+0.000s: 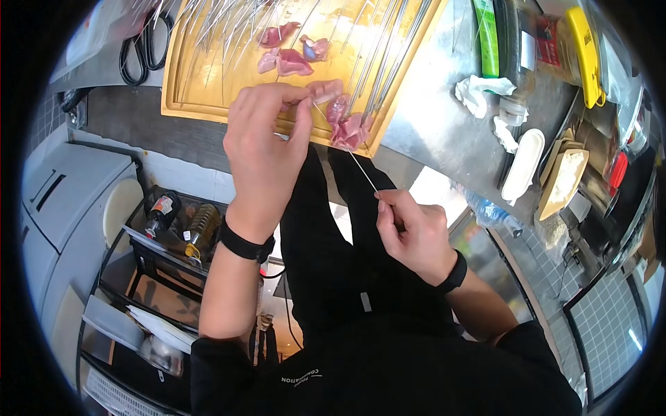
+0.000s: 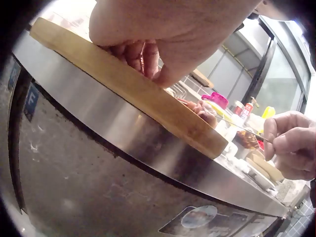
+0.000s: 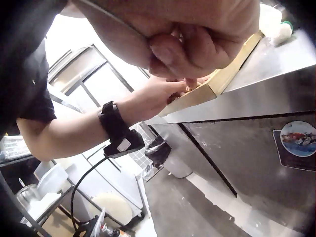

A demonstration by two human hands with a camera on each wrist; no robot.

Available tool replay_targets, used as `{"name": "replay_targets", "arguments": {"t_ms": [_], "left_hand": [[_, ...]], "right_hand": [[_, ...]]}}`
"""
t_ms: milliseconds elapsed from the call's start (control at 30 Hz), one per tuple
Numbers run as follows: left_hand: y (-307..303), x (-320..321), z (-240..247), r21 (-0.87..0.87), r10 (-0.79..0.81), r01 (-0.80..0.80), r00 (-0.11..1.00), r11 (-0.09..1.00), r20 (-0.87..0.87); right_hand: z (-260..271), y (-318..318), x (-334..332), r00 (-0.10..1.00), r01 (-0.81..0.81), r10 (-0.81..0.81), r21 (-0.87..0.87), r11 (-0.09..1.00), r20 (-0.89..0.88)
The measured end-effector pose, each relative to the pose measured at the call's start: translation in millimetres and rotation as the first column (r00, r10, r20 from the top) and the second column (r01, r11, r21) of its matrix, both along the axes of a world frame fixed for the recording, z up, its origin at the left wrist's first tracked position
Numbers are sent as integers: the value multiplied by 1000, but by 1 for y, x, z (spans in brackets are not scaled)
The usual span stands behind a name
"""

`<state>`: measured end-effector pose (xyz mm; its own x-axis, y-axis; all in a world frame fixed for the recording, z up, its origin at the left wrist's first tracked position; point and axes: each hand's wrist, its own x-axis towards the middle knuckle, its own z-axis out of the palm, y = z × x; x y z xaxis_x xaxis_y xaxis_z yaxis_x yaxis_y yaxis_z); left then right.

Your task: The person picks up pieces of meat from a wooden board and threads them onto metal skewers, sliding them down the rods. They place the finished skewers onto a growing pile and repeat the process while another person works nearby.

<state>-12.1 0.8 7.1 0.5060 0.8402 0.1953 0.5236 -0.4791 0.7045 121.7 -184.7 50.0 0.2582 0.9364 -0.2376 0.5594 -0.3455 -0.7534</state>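
My right hand (image 1: 420, 236) pinches the lower end of a thin metal skewer (image 1: 363, 168) between thumb and fingers, just off the near edge of the yellow cutting board (image 1: 198, 109). Pieces of raw pink meat (image 1: 350, 133) are bunched on the skewer over the board's near right corner. Beside them, my left hand (image 1: 267, 135) pinches another raw meat piece (image 1: 325, 90) near the skewer's upper end. Several loose meat pieces (image 1: 295, 64) lie farther up the board. In the left wrist view, the skewer runs from the meat (image 2: 205, 112) to the right hand (image 2: 291, 143).
Many bare metal skewers (image 1: 229, 35) lie across the board's far left, more (image 1: 388, 52) along its right side. On the steel counter (image 1: 423, 118) stand a green package (image 1: 487, 38), crumpled tissue (image 1: 479, 93) and a white tray (image 1: 524, 165). Bottles (image 1: 201, 229) sit on a low rack at left.
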Motion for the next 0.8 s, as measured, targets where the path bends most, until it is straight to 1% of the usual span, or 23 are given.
{"name": "replay_targets", "arguments": {"t_ms": [33, 133, 200, 433, 567, 633, 667, 733, 800], "left_hand": [[1, 0, 0, 29, -13, 14, 1000, 999, -20], [1, -1, -1, 27, -26, 27, 999, 999, -28], [1, 0, 0, 24, -25, 26, 999, 999, -37], [1, 1, 2, 26, -29, 31, 997, 999, -77], [4, 0, 2, 28, -48, 50, 996, 998, -72], [4, 0, 2, 28, -49, 53, 992, 998, -112], [5, 0, 1, 29, -49, 53, 992, 998, -113], [5, 1, -2, 89, -16, 23, 997, 996, -75], [2, 5, -2, 84, -5, 11, 998, 996, -68]], "right_hand": [[2, 0, 0, 1000, 1, -1, -1, 1000, 0], [3, 1, -3, 1000, 3, -3, -20, 1000, -1], [0, 1, -5, 1000, 17, -17, 24, 1000, -6], [-8, 0, -11, 999, 39, -38, 43, 998, -13], [-12, 4, -11, 1000, 13, -12, 64, 998, -17], [-13, 4, -10, 1000, 5, -4, 82, 997, -13], [-14, 2, -8, 1000, -3, 4, 80, 997, -13], [-15, 1, -6, 1000, -11, 12, 76, 997, -13], [-15, 0, -4, 1000, -20, 21, 72, 997, -5]]}}
